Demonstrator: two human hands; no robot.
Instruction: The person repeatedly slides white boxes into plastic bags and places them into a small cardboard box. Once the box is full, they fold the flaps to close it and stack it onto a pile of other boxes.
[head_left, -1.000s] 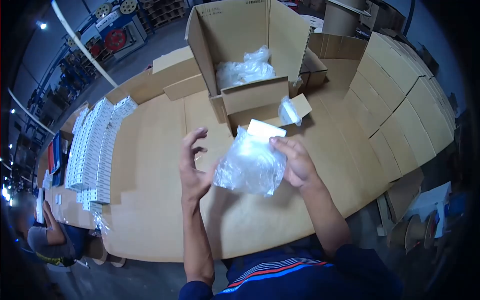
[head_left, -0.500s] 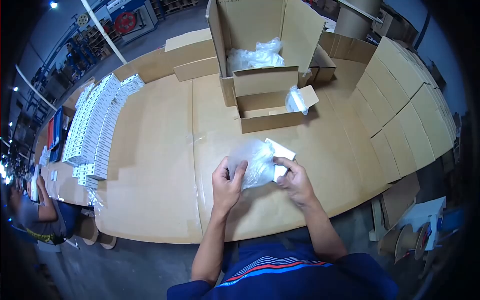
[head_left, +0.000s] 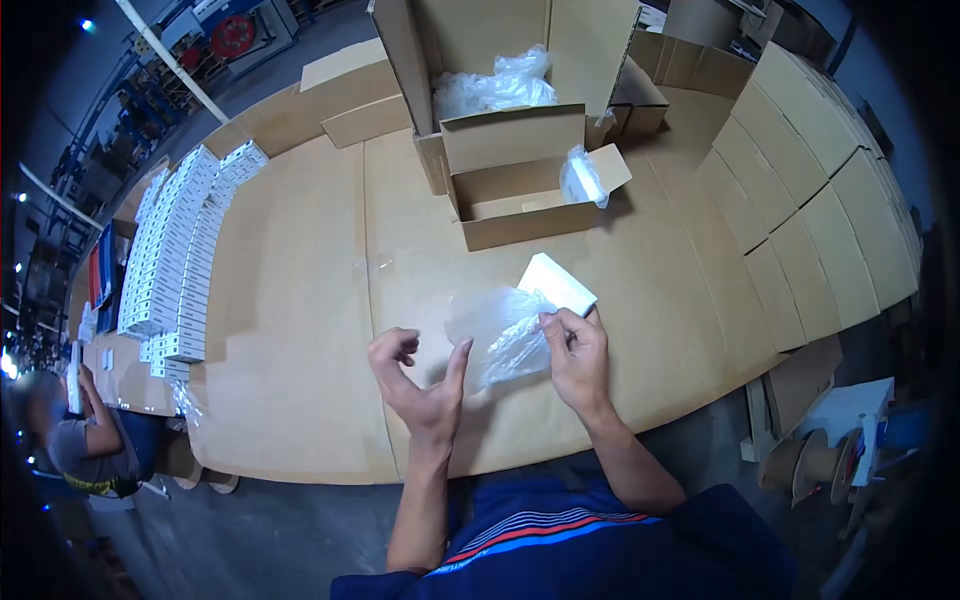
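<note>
My right hand (head_left: 580, 360) pinches a clear plastic bag (head_left: 505, 335) between thumb and fingers, together with a small white box (head_left: 556, 284). The box lies at a slant just beyond my fingers, its lower part hidden by the bag and my hand. My left hand (head_left: 422, 385) is apart from the bag, to its left, with thumb raised, fingers curled loosely and nothing in its grasp. Beyond the white box stands an open cardboard carton (head_left: 520, 222), holding a plastic-wrapped white item (head_left: 582, 180) at its right end.
Behind the carton rises a large open cardboard box (head_left: 480, 30) with clear plastic bags (head_left: 497, 88) inside. Stacked white boxes (head_left: 165, 260) line the left of the cardboard-covered table (head_left: 290, 390). Brown cartons (head_left: 810, 210) are stacked at right. Another person (head_left: 95, 430) sits at far left.
My left hand has let go of the plastic bag and moved left, its fingers opening. The white box shows more above the bag, still with my right hand. The whole view has shifted slightly.
</note>
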